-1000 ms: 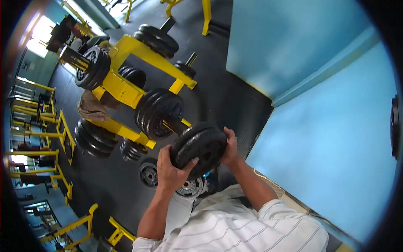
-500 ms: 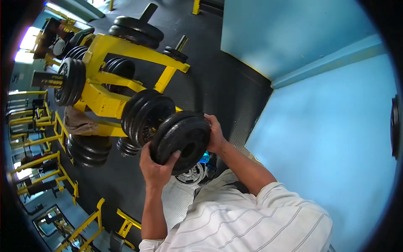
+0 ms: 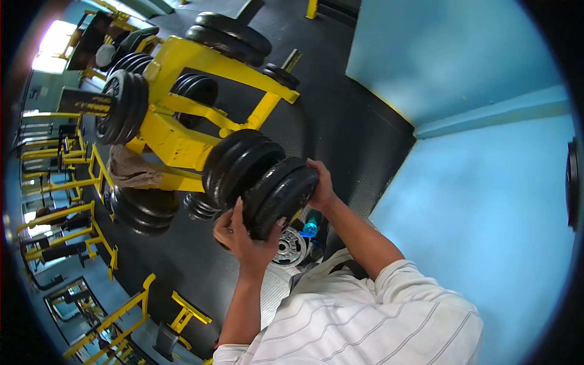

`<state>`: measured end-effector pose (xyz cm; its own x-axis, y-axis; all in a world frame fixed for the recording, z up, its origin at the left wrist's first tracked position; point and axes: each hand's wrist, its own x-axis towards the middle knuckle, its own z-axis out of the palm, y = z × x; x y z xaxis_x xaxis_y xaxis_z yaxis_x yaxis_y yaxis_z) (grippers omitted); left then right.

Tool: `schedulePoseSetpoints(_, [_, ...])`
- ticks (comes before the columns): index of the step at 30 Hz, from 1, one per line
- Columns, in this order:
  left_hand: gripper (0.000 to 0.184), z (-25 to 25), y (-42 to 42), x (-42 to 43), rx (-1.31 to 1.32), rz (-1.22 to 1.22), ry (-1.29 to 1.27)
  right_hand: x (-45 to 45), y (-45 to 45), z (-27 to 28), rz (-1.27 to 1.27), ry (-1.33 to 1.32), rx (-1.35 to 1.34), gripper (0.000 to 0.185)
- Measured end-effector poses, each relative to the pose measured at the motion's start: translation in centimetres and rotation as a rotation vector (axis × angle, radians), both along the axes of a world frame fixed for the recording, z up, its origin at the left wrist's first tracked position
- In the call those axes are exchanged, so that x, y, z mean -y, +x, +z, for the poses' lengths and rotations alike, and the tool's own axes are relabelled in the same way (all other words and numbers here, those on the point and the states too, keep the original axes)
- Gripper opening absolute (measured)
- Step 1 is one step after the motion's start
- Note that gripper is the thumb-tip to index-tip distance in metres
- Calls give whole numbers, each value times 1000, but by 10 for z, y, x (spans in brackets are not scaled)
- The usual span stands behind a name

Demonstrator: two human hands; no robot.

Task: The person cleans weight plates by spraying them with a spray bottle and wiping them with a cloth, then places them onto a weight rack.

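Note:
Two black weight plates (image 3: 282, 198) are held side by side between my hands, next to a group of black plates (image 3: 240, 164) on the near peg of a yellow rack (image 3: 179, 143). My left hand (image 3: 248, 237) grips their lower left rim, thumb on the near face, fingers spread on the far side. At the right rim, my right hand (image 3: 322, 185) is wrapped round the edge; its fingertips are partly hidden behind the plates. The peg between the held plates and the racked ones is mostly hidden.
More black plates (image 3: 121, 108) hang on other rack pegs. A brown cloth (image 3: 131, 167) drapes over the rack. On the floor are a silver plate (image 3: 290, 247) and a bottle with blue parts (image 3: 311, 225). A blue wall (image 3: 474, 182) stands at the right; yellow gym machines line the left.
Both hands have brought the plates up against the racked group, closing the gap seen earlier. The left hand's fingers have spread. The camera view has shifted, with the rack now appearing larger than at first.

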<state>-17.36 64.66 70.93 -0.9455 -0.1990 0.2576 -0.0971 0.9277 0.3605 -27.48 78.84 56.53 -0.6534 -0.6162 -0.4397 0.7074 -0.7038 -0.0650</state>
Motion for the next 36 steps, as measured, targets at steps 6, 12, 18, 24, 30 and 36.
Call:
schedulePoseSetpoints(6, [119, -12, -13, 17, -34, -123, 188, 6, -14, 21, -67, 80, 28, 41])
schedulePoseSetpoints(12, [120, -20, -20, 32, 19, -90, 179, 11, -22, -6, 68, -29, -29, 42])
schedulePoseSetpoints(18, [118, -21, -25, 35, -52, -124, 219, 14, -33, -2, 132, -38, 11, 43])
schedulePoseSetpoints(24, [122, -12, -15, 36, -35, -96, 249, 11, -25, 9, 129, -11, 44, 46])
schedulePoseSetpoints(30, [120, -43, 93, 55, 61, 148, 480, -63, 39, -109, 203, 789, 163, 35])
schedulePoseSetpoints(36, [96, -150, 270, 73, 678, 400, 836, -86, 141, -123, 582, 1168, 18, 44])
